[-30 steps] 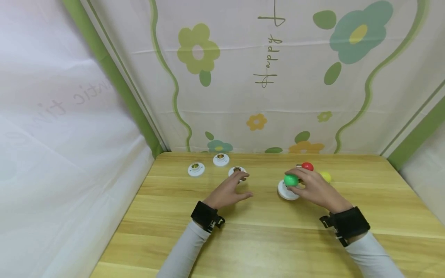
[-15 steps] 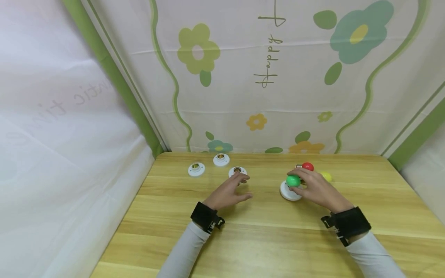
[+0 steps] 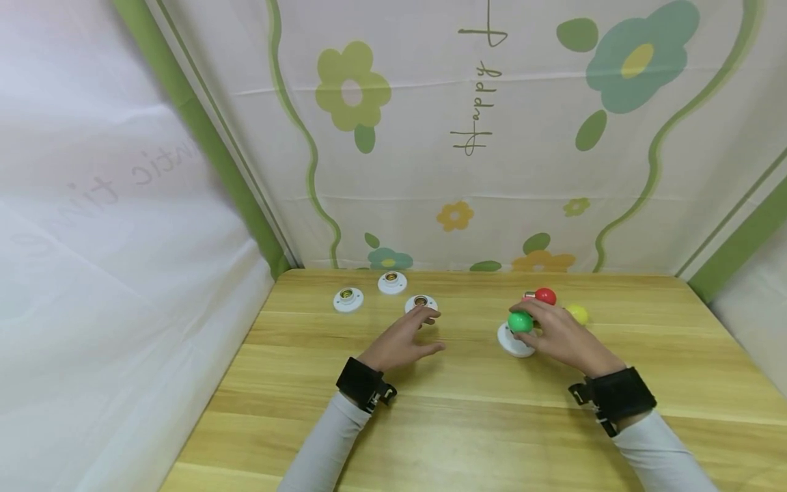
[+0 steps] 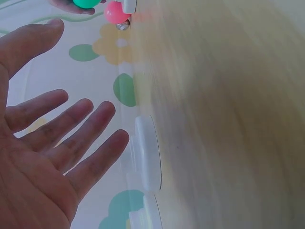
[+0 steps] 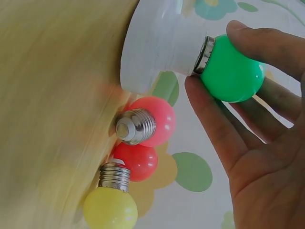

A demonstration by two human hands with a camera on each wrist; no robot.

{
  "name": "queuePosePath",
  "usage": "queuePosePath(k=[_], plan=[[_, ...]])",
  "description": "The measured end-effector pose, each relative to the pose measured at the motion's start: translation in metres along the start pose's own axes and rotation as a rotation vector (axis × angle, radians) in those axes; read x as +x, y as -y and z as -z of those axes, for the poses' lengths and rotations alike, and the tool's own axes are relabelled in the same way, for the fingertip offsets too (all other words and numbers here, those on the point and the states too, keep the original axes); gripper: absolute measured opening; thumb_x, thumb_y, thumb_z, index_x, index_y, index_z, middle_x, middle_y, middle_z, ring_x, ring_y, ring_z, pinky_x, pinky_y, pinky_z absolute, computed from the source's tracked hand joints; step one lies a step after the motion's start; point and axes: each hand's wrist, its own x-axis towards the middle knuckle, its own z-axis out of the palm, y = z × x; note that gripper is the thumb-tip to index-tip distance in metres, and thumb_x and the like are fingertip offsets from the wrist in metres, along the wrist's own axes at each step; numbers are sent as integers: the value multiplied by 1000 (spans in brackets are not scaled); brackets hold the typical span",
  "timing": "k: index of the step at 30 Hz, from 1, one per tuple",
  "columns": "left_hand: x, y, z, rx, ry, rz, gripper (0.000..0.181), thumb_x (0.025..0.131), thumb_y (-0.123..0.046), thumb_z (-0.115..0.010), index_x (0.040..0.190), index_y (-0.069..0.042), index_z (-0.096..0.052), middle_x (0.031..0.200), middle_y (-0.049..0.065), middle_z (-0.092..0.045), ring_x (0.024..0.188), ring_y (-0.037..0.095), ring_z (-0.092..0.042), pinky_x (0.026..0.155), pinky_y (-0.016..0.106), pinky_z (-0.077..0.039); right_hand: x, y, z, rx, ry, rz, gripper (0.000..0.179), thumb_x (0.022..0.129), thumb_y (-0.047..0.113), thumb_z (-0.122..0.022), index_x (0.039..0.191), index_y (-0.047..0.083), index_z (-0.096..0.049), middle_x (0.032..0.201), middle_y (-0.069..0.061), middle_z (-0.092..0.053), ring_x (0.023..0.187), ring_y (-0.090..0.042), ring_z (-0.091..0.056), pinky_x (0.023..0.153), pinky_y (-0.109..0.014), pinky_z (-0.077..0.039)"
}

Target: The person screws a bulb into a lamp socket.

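1. A pale wood-grain worktop (image 3: 467, 424) runs to a white fabric wall (image 3: 399, 178) printed with flowers, vines and sideways lettering; more white sheeting (image 3: 92, 273) hangs at the left, edged in green.
2. The green bulb (image 3: 520, 322) is right of centre, over a white socket base (image 3: 507, 344) on the worktop. Its round end points up and its metal cap down to the socket's mouth, so its long axis is near upright.
3. Of the 2 hands, the right hand (image 3: 562, 335) pinches this bulb between thumb and fingers. The left hand (image 3: 396, 342) holds nothing, fingers loosely spread, near a socket (image 3: 421, 302); I cannot tell whether they touch.
4. Further left, 2 more sockets (image 3: 348, 299) (image 3: 392, 282) face mouth up.
5. Beyond the right hand lie a yellow bulb (image 3: 578, 314) and 2 red bulbs (image 5: 162, 121), the latter overlapping in the right wrist view.
6. Fingers partly cover the green bulb; how deep its cap sits is unclear. The left wrist view cuts off the green bulb's top.
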Motion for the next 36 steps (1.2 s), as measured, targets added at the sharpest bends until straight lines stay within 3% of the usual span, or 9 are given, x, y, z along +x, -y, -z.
queuePosePath(k=[17, 21, 29, 36], plan=[[-2, 0, 3, 64, -18, -8, 60, 103, -37, -72, 153, -9, -52, 155, 5, -55, 139, 22, -58, 116, 43, -52, 0, 2, 8, -23, 38, -18, 54, 90, 16, -87, 137, 0, -65, 137, -23, -67, 121, -41, -69, 97, -58, -61], [-1, -2, 5, 100, -70, -27, 56, 103, -32, -74, 149, -8, -56, 153, 7, -58, 142, 26, -57, 117, 44, -51, 0, 4, 15, -44, 17, -1, 50, 92, 18, -85, 136, 2, -67, 131, -18, -70, 110, -33, -74, 89, -52, -64], [1, -2, 13, 130, -165, -27, 53, 101, -31, -76, 147, -7, -59, 151, 8, -58, 143, 27, -54, 119, 46, -49, 3, 2, 29, -51, -37, -1, 42, 97, 16, -80, 135, 6, -68, 133, -18, -71, 105, -35, -75, 84, -52, -64], [12, 6, 14, 139, -249, -47, 53, 99, -27, -78, 144, -5, -60, 143, 12, -62, 134, 32, -56, 109, 43, -54, 6, -6, 38, -51, -98, -24, 36, 97, 14, -79, 131, 7, -70, 129, -16, -73, 98, -31, -75, 77, -47, -64]])
